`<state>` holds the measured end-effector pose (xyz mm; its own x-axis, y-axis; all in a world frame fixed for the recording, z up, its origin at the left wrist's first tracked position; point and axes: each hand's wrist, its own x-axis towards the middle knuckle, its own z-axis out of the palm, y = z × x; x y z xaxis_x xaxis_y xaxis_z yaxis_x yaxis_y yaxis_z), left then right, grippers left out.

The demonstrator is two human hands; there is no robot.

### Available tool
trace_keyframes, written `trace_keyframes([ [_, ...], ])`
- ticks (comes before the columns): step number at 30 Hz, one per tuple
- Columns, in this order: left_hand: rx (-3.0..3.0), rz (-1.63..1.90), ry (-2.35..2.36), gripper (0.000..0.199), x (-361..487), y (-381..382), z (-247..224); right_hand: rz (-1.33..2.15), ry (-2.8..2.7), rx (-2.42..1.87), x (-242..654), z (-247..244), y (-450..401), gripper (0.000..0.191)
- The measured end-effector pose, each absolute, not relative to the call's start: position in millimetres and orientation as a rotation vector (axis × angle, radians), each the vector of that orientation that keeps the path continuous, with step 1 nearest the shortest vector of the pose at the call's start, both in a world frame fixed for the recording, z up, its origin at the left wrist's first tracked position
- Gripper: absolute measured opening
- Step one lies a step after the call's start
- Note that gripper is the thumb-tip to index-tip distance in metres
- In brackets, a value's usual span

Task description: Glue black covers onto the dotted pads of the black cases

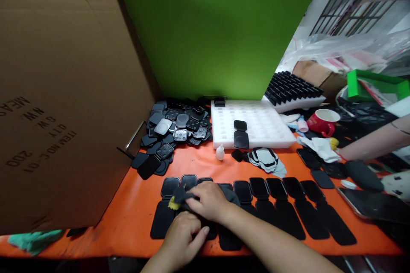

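Note:
A dark grey cloth (182, 195) is gripped in my right hand (209, 199), over a row of opened flat black hinged cases. A ragged yellow bit (174, 203) shows at the cloth's left end. Below it my left hand (184, 231) rests on the row with its fingers curled in; whatever they hold is hidden. Left of the hands an opened black case (161, 220) lies flat, its shiny upper half away from me. More opened cases (290, 219) lie side by side to the right. Both hands and the cloth cover the middle cases.
A heap of black case parts (182, 121) lies at the back left beside a big cardboard box (64, 94). Behind the row stand a small white bottle (220, 152), pale cut sheets (266, 158) and a white foam tray (256, 111). Another person's arm (374, 138) reaches in near a red mug (323, 122).

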<state>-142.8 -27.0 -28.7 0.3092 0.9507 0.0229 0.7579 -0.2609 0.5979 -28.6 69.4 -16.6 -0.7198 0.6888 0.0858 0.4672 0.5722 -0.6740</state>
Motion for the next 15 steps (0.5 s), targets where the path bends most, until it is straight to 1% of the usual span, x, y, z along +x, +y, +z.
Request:
trace_keyframes([
  [2, 2.108, 0.536, 1.484, 0.032, -142.7, -27.6, -28.3, 0.972, -2.274, -1.137, -33.4, -11.5, 70.5, 0.035],
  [4, 2.104, 0.554, 1.464, 0.032, -144.8, -29.2, -29.5, 0.972, -2.176, -1.146, -45.0, -4.9, 72.6, 0.035],
  [6, 2.079, 0.572, 1.463, 0.032, -148.0, -31.3, -32.1, 0.907, -2.284, -0.963, -60.0, -0.6, 75.2, 0.025],
  [7, 2.066, 0.576, 1.466, 0.032, -149.4, -32.1, -33.6, 0.864, -2.391, -0.836, -67.1, -0.5, 76.4, 0.024],
  [9, 2.055, 0.577, 1.464, 0.033, -151.0, -32.8, -36.2, 0.807, -2.580, -0.612, -77.9, -4.6, 77.9, 0.028],
  [11, 2.061, 0.583, 1.456, 0.033, -150.0, -32.0, -37.6, 0.823, -2.679, -0.506, -82.4, -11.9, 78.4, 0.027],
  [13, 2.067, 0.602, 1.449, 0.033, -146.7, -31.0, -37.1, 0.903, -2.656, -0.575, -80.7, -17.4, 78.5, 0.028],
  [15, 2.065, 0.630, 1.446, 0.033, -144.6, -32.1, -33.8, 1.015, -2.482, -0.788, -74.6, -16.4, 78.5, 0.038],
])
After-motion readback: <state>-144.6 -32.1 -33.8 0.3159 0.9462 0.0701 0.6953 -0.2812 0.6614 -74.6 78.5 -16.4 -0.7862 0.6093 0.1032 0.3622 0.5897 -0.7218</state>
